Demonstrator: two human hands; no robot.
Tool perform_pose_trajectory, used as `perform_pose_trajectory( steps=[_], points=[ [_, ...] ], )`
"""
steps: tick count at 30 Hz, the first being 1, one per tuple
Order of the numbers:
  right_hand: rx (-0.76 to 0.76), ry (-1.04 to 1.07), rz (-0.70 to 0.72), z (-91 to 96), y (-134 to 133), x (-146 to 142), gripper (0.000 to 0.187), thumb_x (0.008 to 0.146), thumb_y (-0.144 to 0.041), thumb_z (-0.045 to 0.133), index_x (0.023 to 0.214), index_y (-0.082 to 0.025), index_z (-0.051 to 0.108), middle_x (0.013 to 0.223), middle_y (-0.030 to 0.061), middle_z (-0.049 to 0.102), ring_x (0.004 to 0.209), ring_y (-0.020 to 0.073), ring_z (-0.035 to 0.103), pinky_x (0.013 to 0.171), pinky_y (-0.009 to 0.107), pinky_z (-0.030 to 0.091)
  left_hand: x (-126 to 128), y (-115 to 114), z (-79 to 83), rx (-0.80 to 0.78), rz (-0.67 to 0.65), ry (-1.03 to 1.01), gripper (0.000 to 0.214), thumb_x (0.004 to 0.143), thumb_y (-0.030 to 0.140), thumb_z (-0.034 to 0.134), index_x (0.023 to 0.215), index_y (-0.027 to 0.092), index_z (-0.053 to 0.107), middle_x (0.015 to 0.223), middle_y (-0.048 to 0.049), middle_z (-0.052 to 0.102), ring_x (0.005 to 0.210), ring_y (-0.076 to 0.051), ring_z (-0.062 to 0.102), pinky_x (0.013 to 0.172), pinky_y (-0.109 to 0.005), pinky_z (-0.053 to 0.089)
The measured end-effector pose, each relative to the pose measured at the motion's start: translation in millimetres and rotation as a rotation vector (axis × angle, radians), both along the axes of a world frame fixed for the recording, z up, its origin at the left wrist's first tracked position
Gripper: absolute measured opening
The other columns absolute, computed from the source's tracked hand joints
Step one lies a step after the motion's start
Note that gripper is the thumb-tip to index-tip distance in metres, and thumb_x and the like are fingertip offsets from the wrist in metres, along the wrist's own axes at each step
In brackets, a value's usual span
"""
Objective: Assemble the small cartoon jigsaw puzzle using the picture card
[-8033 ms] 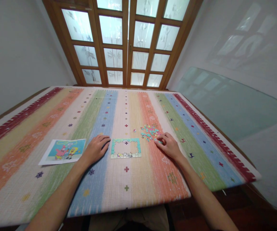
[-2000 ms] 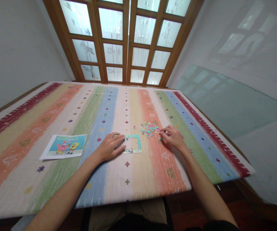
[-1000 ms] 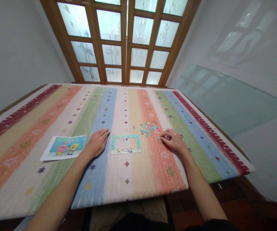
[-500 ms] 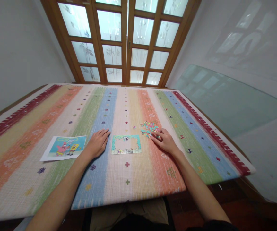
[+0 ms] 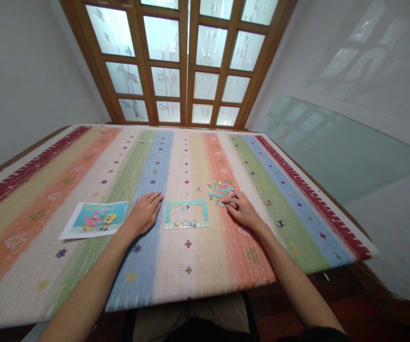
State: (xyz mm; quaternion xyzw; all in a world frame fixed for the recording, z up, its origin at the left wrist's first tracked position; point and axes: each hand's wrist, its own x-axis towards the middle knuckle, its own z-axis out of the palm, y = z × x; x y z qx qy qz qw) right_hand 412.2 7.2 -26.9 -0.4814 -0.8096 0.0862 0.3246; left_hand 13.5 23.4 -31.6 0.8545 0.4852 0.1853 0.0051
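A small jigsaw frame (image 5: 186, 213), teal-edged with an unfilled middle, lies on the striped mat. My left hand (image 5: 143, 212) rests flat and open just left of it, fingers stretched out. My right hand (image 5: 239, 208) is at the near edge of a heap of loose puzzle pieces (image 5: 220, 189), its fingertips pinched together on the pieces; what they hold is too small to make out. A printed cartoon reference picture (image 5: 95, 218) lies to the left of my left hand.
The striped mat (image 5: 83, 180) covers the whole table. Wooden glazed doors (image 5: 186, 61) stand behind it. A glass sheet (image 5: 336, 147) leans on the wall at the right. A stray piece (image 5: 198, 188) lies beyond the frame.
My left hand drew back from the frame to the mat beside it. My right hand shifted left from the mat's green stripe onto the near edge of the piece heap.
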Motion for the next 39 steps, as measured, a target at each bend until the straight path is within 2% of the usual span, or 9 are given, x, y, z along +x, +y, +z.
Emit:
perform_pose_trajectory(
  steps=[4,8,12,19,26,32,39],
  points=[
    [0.009,-0.001,-0.021,2.4,-2.4,-1.6,0.016,0.087,-0.019,0.061,0.096,-0.024,0.074,0.096,0.0076,0.061,0.095,0.0249,0.058,0.088,0.041,0.049,-0.1,0.2,-1.3,-0.001,0.004,-0.006,0.045,0.103,0.032,0.031,0.131,0.015,0.062,0.142,-0.0162,0.06,0.134,-0.032,0.052,0.11,-0.054,0.045],
    [0.026,-0.012,-0.045,4.9,-5.9,-4.3,0.007,0.087,-0.027,0.066,0.087,-0.023,0.072,0.093,0.0072,0.06,0.094,0.0252,0.056,0.087,0.042,0.05,-0.7,0.4,-1.5,0.002,-0.007,-0.011,0.045,0.103,0.033,0.032,0.132,0.016,0.062,0.143,-0.0153,0.06,0.135,-0.031,0.052,0.111,-0.054,0.044],
    [0.035,0.006,-0.021,3.5,-7.8,-6.1,0.01,0.089,-0.026,0.063,0.086,-0.024,0.072,0.094,0.0075,0.06,0.094,0.0248,0.057,0.087,0.042,0.05,-1.0,0.2,-0.8,0.0,-0.009,0.004,0.046,0.103,0.033,0.031,0.133,0.015,0.061,0.143,-0.0152,0.06,0.135,-0.031,0.052,0.112,-0.054,0.043],
    [0.022,0.025,-0.033,4.7,-7.8,-4.9,0.017,0.089,-0.023,0.062,0.1,-0.026,0.075,0.098,0.008,0.063,0.099,0.0265,0.058,0.091,0.046,0.05,-0.4,0.2,-0.2,-0.008,-0.009,0.004,0.047,0.104,0.035,0.03,0.132,0.015,0.062,0.143,-0.016,0.06,0.135,-0.032,0.052,0.112,-0.054,0.043],
    [0.05,-0.006,-0.04,5.5,-8.5,-3.0,0.009,0.088,-0.03,0.067,0.086,-0.025,0.074,0.095,0.0078,0.062,0.095,0.0261,0.058,0.088,0.045,0.05,-0.4,0.7,-1.3,0.006,-0.012,0.007,0.048,0.104,0.036,0.03,0.132,0.015,0.062,0.143,-0.0156,0.06,0.135,-0.031,0.052,0.114,-0.054,0.042],
    [0.019,0.01,-0.023,2.1,-6.7,-3.8,0.008,0.088,-0.027,0.066,0.085,-0.024,0.073,0.096,0.0075,0.062,0.097,0.0257,0.058,0.088,0.044,0.05,-0.1,0.4,-2.0,0.0,-0.007,0.01,0.049,0.105,0.037,0.028,0.132,0.014,0.062,0.143,-0.0158,0.059,0.136,-0.031,0.051,0.113,-0.054,0.042],
    [0.027,0.002,-0.006,1.1,-5.5,-3.4,0.012,0.088,-0.025,0.065,0.094,-0.024,0.075,0.099,0.0086,0.062,0.1,0.0266,0.058,0.091,0.045,0.05,-0.2,0.1,-1.2,0.008,-0.005,0.057,0.049,0.105,0.037,0.027,0.133,0.015,0.061,0.144,-0.0137,0.059,0.136,-0.03,0.051,0.115,-0.051,0.041]
  ],
)
